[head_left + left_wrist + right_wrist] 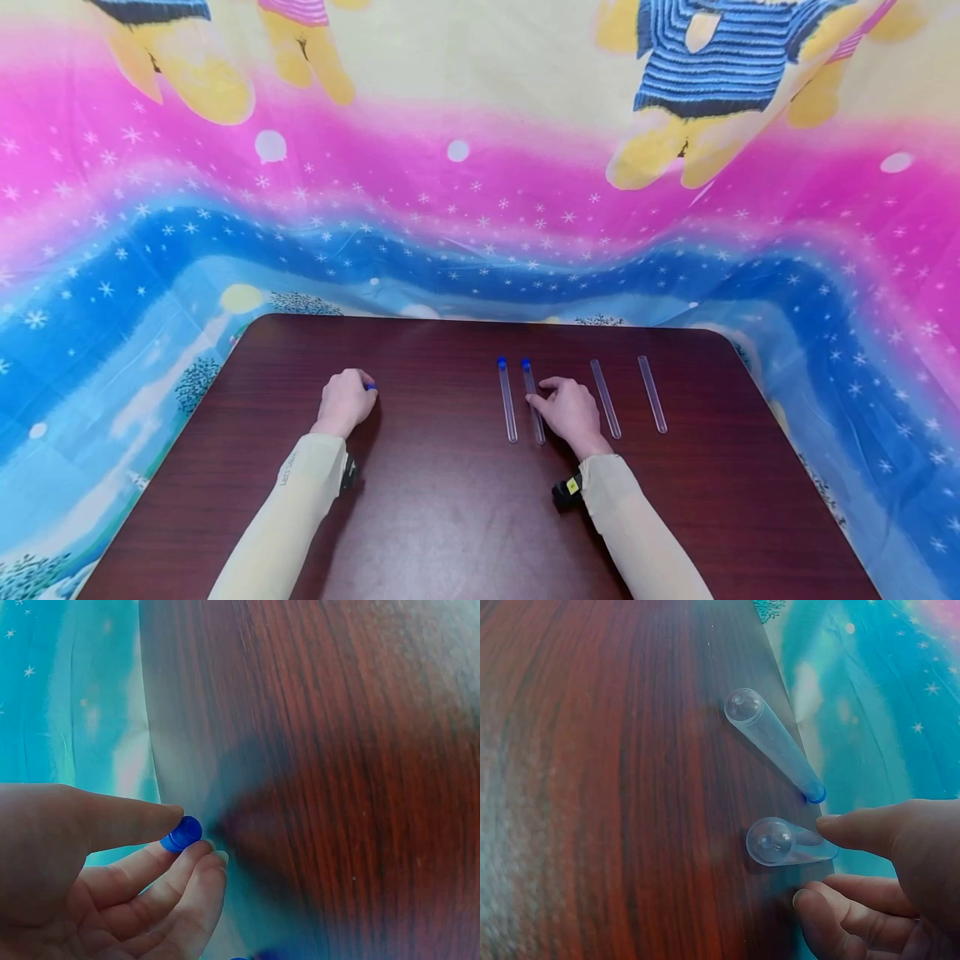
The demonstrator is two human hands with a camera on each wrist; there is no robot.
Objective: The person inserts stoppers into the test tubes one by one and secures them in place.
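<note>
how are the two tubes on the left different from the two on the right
The two left tubes carry blue caps at their far ends; the two right tubes have none. The left pair lie close together, the right pair farther apart. The right hand touches one left tube, neither right one. All four are clear and lie flat on the table.

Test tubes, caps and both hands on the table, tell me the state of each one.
Leftmost tube: capped, lying flat.
Second tube: capped, right hand touching it.
Third tube: uncapped, lying flat.
Fourth tube: uncapped, lying flat.
Blue cap: pinched in left hand.
</note>
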